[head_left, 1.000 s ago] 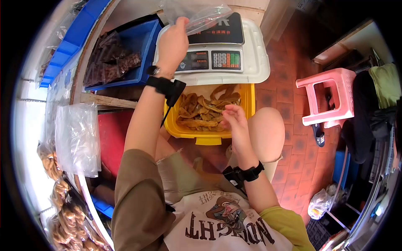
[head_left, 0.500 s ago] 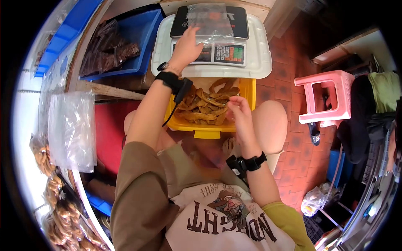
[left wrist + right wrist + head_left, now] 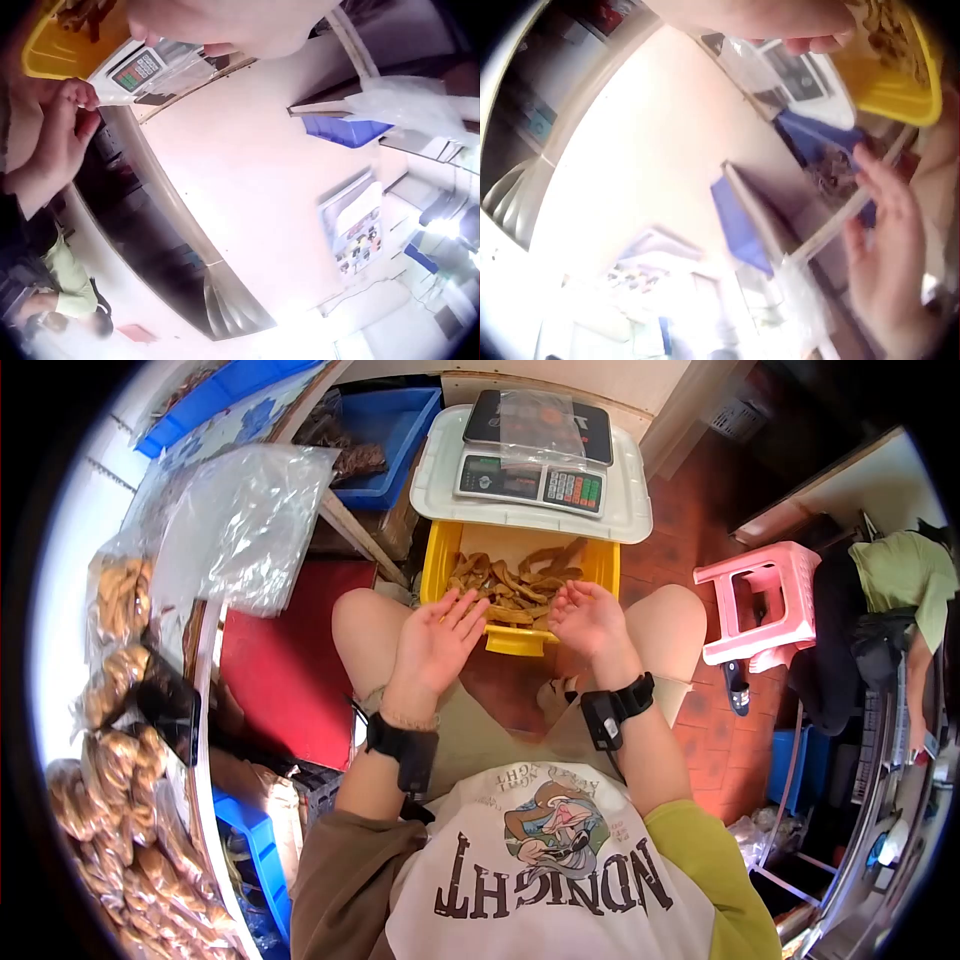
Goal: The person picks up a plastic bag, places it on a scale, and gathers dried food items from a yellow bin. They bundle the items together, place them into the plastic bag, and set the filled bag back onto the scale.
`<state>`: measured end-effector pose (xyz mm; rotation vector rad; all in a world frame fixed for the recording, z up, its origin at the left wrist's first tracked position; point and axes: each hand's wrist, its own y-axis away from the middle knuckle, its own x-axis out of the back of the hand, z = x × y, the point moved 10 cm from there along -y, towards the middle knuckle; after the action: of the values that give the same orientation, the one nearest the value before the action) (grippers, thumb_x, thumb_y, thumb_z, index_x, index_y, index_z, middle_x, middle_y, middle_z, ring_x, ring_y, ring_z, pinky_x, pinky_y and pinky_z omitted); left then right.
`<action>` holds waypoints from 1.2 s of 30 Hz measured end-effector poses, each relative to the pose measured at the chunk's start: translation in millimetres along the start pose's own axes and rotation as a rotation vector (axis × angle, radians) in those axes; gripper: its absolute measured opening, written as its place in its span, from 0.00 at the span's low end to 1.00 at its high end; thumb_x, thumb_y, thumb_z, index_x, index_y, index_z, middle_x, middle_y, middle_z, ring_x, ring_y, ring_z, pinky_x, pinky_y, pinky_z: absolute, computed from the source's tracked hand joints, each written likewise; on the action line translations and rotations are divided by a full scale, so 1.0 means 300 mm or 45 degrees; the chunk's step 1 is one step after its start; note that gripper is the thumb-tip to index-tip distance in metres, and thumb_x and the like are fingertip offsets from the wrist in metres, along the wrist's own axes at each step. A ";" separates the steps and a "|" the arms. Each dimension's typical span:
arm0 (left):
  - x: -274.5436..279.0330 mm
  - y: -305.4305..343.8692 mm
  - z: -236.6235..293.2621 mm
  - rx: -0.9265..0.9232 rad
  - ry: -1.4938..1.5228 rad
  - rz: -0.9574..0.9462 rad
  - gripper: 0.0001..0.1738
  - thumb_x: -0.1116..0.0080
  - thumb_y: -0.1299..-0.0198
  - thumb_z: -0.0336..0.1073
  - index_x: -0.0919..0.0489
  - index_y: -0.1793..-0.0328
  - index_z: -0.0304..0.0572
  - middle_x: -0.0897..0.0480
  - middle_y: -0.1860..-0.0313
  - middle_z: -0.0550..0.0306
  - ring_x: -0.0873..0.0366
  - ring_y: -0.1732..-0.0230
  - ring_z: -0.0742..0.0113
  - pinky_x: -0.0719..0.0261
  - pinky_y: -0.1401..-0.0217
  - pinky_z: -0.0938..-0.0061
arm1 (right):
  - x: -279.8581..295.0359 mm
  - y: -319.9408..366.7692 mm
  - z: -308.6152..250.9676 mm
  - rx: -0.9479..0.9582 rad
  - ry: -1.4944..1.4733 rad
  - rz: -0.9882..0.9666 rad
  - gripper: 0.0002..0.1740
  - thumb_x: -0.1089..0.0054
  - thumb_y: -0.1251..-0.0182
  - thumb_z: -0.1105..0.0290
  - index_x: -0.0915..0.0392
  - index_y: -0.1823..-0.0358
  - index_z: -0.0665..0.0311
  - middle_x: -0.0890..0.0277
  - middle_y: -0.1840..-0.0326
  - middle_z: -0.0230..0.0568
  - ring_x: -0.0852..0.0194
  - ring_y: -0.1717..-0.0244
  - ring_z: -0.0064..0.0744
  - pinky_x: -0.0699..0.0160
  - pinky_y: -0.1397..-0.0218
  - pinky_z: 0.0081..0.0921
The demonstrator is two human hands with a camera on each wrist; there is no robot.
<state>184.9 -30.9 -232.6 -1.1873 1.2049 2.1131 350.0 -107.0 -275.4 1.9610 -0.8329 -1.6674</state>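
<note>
My left hand (image 3: 436,645) is held palm up with fingers extended near the front left of the yellow bin (image 3: 436,555); nothing is in it. Opposite it, my right hand (image 3: 592,622) is also empty, palm turned up and fingers loosely bent by the bin's front right rim. Inside the bin lie brown wrinkled strips (image 3: 515,592). Behind it a digital scale (image 3: 480,478) stands on a white lid (image 3: 440,500). A clear plastic bag (image 3: 540,430) lies flat over the scale's dark plate. The right wrist view also shows my left hand (image 3: 892,255) held away from everything.
A stack of clear bags (image 3: 250,525) lies at the left, above filled bags of brown strips (image 3: 115,780). A blue tray (image 3: 400,450) with dark packets stands back left. At right are a pink stool (image 3: 760,600) and another person (image 3: 900,580).
My left hand has let go of the clear bag on the scale and drawn back toward me, turning palm up beside the right hand. The head view has shifted left.
</note>
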 end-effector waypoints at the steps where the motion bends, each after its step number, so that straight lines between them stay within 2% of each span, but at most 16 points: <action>1: 0.050 0.048 -0.005 -0.058 0.018 0.081 0.24 0.54 0.39 0.31 0.36 0.36 0.39 0.32 0.35 0.48 0.36 0.31 0.51 0.38 0.31 0.62 | -0.034 0.040 0.026 0.006 0.010 0.003 0.06 0.46 0.39 0.69 0.31 0.62 0.60 0.32 0.67 0.33 0.36 0.67 0.28 0.34 0.61 0.26; 5: 0.226 0.102 0.002 -0.167 0.172 0.096 0.21 0.54 0.39 0.31 0.35 0.39 0.40 0.33 0.35 0.49 0.36 0.31 0.52 0.39 0.30 0.62 | -0.286 0.181 0.086 0.180 0.109 -0.235 0.05 0.47 0.38 0.70 0.30 0.62 0.61 0.32 0.66 0.34 0.37 0.66 0.29 0.35 0.60 0.26; 7: 0.230 0.113 0.013 -0.208 0.147 0.125 0.21 0.54 0.39 0.31 0.34 0.39 0.40 0.32 0.35 0.50 0.36 0.32 0.53 0.39 0.31 0.63 | -0.406 0.251 0.118 0.211 0.173 -0.349 0.06 0.48 0.36 0.70 0.30 0.61 0.62 0.31 0.65 0.34 0.37 0.65 0.27 0.35 0.59 0.25; 10: 0.171 0.097 0.039 -0.285 0.047 0.120 0.21 0.54 0.40 0.30 0.34 0.39 0.40 0.31 0.37 0.51 0.34 0.33 0.55 0.38 0.32 0.64 | -0.545 0.312 0.083 0.571 0.594 -0.534 0.08 0.44 0.38 0.70 0.30 0.59 0.60 0.31 0.63 0.30 0.36 0.64 0.24 0.35 0.59 0.22; 11: 0.140 0.090 0.049 -0.317 -0.025 0.099 0.21 0.54 0.40 0.30 0.34 0.39 0.40 0.30 0.38 0.52 0.33 0.34 0.56 0.38 0.34 0.65 | -0.552 0.302 0.075 0.579 0.598 -0.527 0.08 0.44 0.38 0.70 0.30 0.59 0.60 0.31 0.63 0.30 0.36 0.64 0.24 0.35 0.59 0.22; 13: 0.079 0.057 0.080 -0.399 -0.126 0.089 0.23 0.52 0.40 0.31 0.35 0.37 0.39 0.33 0.36 0.52 0.36 0.33 0.56 0.38 0.33 0.65 | -0.645 0.349 0.025 1.107 1.325 -0.560 0.08 0.44 0.38 0.71 0.30 0.58 0.61 0.32 0.62 0.28 0.36 0.62 0.21 0.36 0.58 0.19; 14: 0.045 0.037 0.108 -0.493 -0.228 0.082 0.24 0.51 0.40 0.31 0.36 0.36 0.38 0.35 0.34 0.51 0.39 0.31 0.56 0.38 0.32 0.65 | -0.656 0.349 0.005 1.380 1.497 -0.576 0.08 0.45 0.37 0.71 0.30 0.58 0.63 0.32 0.62 0.28 0.36 0.62 0.19 0.36 0.56 0.17; 19: -0.038 -0.160 0.164 -0.563 -0.198 0.126 0.21 0.53 0.39 0.31 0.33 0.38 0.39 0.30 0.40 0.54 0.32 0.37 0.60 0.37 0.37 0.69 | -0.519 0.057 -0.081 1.213 1.686 -0.347 0.10 0.48 0.35 0.70 0.30 0.56 0.66 0.29 0.59 0.36 0.32 0.62 0.25 0.30 0.54 0.22; 21: -0.047 -0.255 0.161 -0.505 -0.153 0.146 0.19 0.55 0.38 0.31 0.31 0.40 0.40 0.27 0.42 0.56 0.29 0.39 0.62 0.35 0.40 0.70 | -0.334 -0.133 -0.105 0.854 1.234 -0.108 0.11 0.49 0.36 0.71 0.28 0.55 0.68 0.27 0.58 0.37 0.30 0.61 0.26 0.29 0.55 0.23; 24: -0.070 -0.383 0.170 -0.453 -0.437 0.022 0.23 0.53 0.37 0.33 0.32 0.36 0.37 0.28 0.38 0.53 0.29 0.39 0.62 0.37 0.38 0.70 | -0.121 -0.349 -0.068 0.682 1.463 0.033 0.14 0.47 0.37 0.70 0.28 0.52 0.70 0.26 0.57 0.39 0.29 0.60 0.27 0.28 0.56 0.23; 25: -0.037 -0.414 0.181 -0.438 -0.440 0.047 0.23 0.53 0.37 0.33 0.32 0.36 0.37 0.28 0.38 0.53 0.29 0.39 0.62 0.37 0.38 0.70 | -0.065 -0.400 -0.056 0.656 1.455 0.045 0.14 0.47 0.37 0.70 0.28 0.52 0.70 0.26 0.57 0.39 0.29 0.60 0.27 0.28 0.56 0.23; 27: 0.021 -0.458 0.207 -0.406 -0.849 0.127 0.22 0.55 0.37 0.33 0.31 0.37 0.37 0.25 0.40 0.53 0.27 0.40 0.63 0.36 0.39 0.72 | 0.054 -0.508 0.016 0.407 1.693 0.044 0.17 0.46 0.38 0.68 0.28 0.49 0.70 0.25 0.56 0.41 0.28 0.58 0.27 0.28 0.55 0.23; 29: 0.090 -0.473 0.220 -0.377 -0.842 0.279 0.21 0.56 0.37 0.34 0.29 0.39 0.37 0.24 0.42 0.53 0.27 0.41 0.65 0.36 0.40 0.74 | 0.156 -0.600 0.047 0.252 1.776 0.060 0.22 0.43 0.40 0.68 0.29 0.45 0.72 0.23 0.52 0.45 0.26 0.53 0.31 0.28 0.50 0.24; 31: 0.100 -0.493 0.225 -0.313 -0.594 0.199 0.21 0.55 0.38 0.35 0.28 0.39 0.37 0.23 0.42 0.53 0.27 0.41 0.65 0.36 0.41 0.76 | 0.183 -0.655 0.127 0.032 1.889 -0.091 0.27 0.41 0.41 0.69 0.31 0.40 0.72 0.26 0.44 0.50 0.27 0.46 0.36 0.29 0.43 0.26; 32: 0.109 -0.497 0.235 -0.307 -0.594 0.218 0.21 0.55 0.38 0.35 0.28 0.39 0.37 0.23 0.42 0.53 0.27 0.41 0.65 0.36 0.41 0.76 | 0.222 -0.672 0.134 -0.034 1.901 -0.018 0.31 0.40 0.42 0.69 0.33 0.37 0.73 0.29 0.39 0.51 0.30 0.39 0.39 0.33 0.38 0.28; 36: 0.118 -0.506 0.249 -0.266 -0.520 0.265 0.19 0.55 0.38 0.36 0.26 0.43 0.40 0.21 0.46 0.56 0.25 0.45 0.68 0.34 0.43 0.76 | 0.296 -0.731 0.210 -0.129 1.979 -0.147 0.32 0.37 0.44 0.66 0.32 0.38 0.70 0.30 0.37 0.50 0.32 0.38 0.41 0.34 0.37 0.29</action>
<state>237.5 111.1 -315.8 -0.6752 0.9720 2.5288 332.9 -5.3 -497.4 2.3913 0.0057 0.1116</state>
